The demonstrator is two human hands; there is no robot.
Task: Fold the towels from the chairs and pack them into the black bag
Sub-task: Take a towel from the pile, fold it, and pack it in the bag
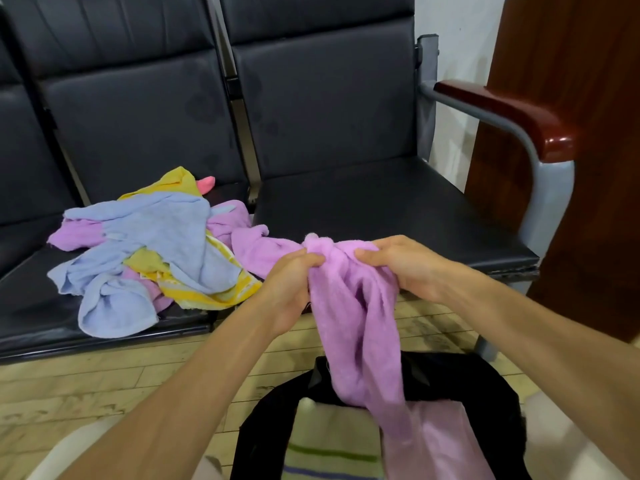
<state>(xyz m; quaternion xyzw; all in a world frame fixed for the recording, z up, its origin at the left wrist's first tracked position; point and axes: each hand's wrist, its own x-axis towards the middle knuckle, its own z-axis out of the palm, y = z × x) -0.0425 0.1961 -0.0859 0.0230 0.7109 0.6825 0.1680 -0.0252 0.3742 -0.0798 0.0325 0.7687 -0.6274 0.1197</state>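
A row of dark padded chairs faces the viewer. On the left seat (27, 306) lies a loose pile (149, 244) of unfolded towels: a blue towel (162, 230) on top, a yellow towel (180, 181) showing behind and under it, lilac cloth poking out at the sides, and a small pink tip (206, 183) at the back.

In the centre, two bare forearms reach forward. The left hand (291, 285) has its fingers curled tight around a bunched lilac towel (360, 306). The right hand (398, 265) grips the same bunch just beside it, thumb on top. One end of this towel trails onto the seats next to the pile; the rest hangs down in long folds.

Below the hands, on a pale wooden floor (104, 393), sits the open black bag (256, 427). The hanging towel reaches down to its opening (whether it touches what is inside is unclear). Inside lie a folded green-striped towel (329, 445) and, to its right, a folded pale lilac one (440, 445).

The right seat (381, 209) holds only the trailing towel end. Further right is a grey armrest (502, 112) capped in red-brown wood, then a brown wooden panel (571, 98).
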